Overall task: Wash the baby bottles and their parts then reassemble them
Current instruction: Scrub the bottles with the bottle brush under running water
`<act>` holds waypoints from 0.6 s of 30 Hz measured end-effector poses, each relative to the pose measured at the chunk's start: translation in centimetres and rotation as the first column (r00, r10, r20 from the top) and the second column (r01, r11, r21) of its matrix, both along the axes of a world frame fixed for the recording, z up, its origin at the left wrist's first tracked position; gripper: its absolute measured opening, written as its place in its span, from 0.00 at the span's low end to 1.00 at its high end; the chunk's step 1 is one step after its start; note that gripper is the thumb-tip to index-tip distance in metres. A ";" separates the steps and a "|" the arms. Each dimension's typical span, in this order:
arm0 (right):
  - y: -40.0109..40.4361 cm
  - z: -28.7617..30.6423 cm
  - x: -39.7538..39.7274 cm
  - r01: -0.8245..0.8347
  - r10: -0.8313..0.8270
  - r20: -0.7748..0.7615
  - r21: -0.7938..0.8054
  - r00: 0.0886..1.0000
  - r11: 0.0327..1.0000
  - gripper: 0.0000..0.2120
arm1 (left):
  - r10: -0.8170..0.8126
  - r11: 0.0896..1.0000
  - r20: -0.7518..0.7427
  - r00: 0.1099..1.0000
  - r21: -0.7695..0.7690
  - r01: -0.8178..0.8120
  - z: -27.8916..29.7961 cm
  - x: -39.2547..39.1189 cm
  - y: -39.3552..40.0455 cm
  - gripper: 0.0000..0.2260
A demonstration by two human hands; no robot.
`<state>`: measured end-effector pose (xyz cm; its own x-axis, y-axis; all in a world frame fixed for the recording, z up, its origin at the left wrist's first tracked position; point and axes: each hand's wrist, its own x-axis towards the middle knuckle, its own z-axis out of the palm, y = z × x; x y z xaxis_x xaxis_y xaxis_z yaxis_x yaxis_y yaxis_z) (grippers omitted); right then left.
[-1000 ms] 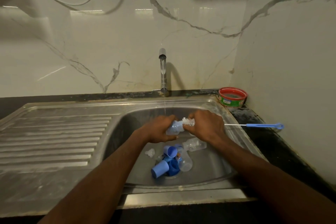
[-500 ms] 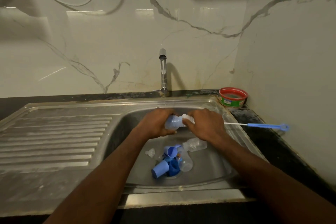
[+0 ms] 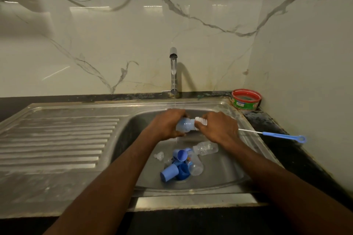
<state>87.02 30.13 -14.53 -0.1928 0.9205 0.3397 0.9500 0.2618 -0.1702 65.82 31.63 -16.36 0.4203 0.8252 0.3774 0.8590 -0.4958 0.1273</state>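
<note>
My left hand grips a clear baby bottle sideways over the sink basin, under a thin stream from the tap. My right hand grips a bottle brush near its white bristles, which sit at the bottle's mouth; its blue handle sticks out to the right. On the basin floor lie two more clear bottles, blue caps, a blue ring and a clear teat.
The steel sink has a ribbed draining board on the left. A red and green tub stands in the back right corner on the dark counter. Marble walls close off the back and right.
Both hands lifted the bottle and brush slightly toward the tap. The bristles have gone further into the bottle's mouth and the handle has tilted lower at the right.
</note>
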 end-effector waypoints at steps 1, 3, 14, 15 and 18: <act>-0.1 0.1 -0.2 -0.023 0.023 -0.006 -0.008 1.000 1.000 0.19 | 0.011 0.997 0.004 1.000 0.072 -0.012 0.1 -0.3 0.2 0.28; -0.3 0.4 -0.5 -0.108 0.106 0.039 0.056 0.994 0.993 0.19 | 0.020 0.990 -0.001 1.000 0.143 -0.020 0.0 -0.4 0.6 0.32; 0.7 -0.4 0.1 -0.010 0.010 0.010 -0.028 1.000 1.000 0.20 | -0.004 0.999 -0.023 1.000 -0.045 0.003 -0.2 -0.4 0.0 0.26; 0.9 -0.6 0.0 -0.043 0.040 -0.029 -0.106 0.999 0.993 0.19 | -0.004 1.000 -0.028 1.000 0.027 0.005 0.0 -0.6 0.1 0.25; 1.0 -0.7 -0.2 -0.165 0.150 -0.093 -0.184 0.984 0.969 0.18 | -0.029 0.988 -0.032 0.999 0.149 0.033 -0.4 -0.5 0.7 0.26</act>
<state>86.78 31.09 -15.24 -0.3200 0.9299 0.1814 0.8814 0.3624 -0.3030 65.34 32.31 -16.78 0.4576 0.7467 0.4827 0.8452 -0.5339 0.0246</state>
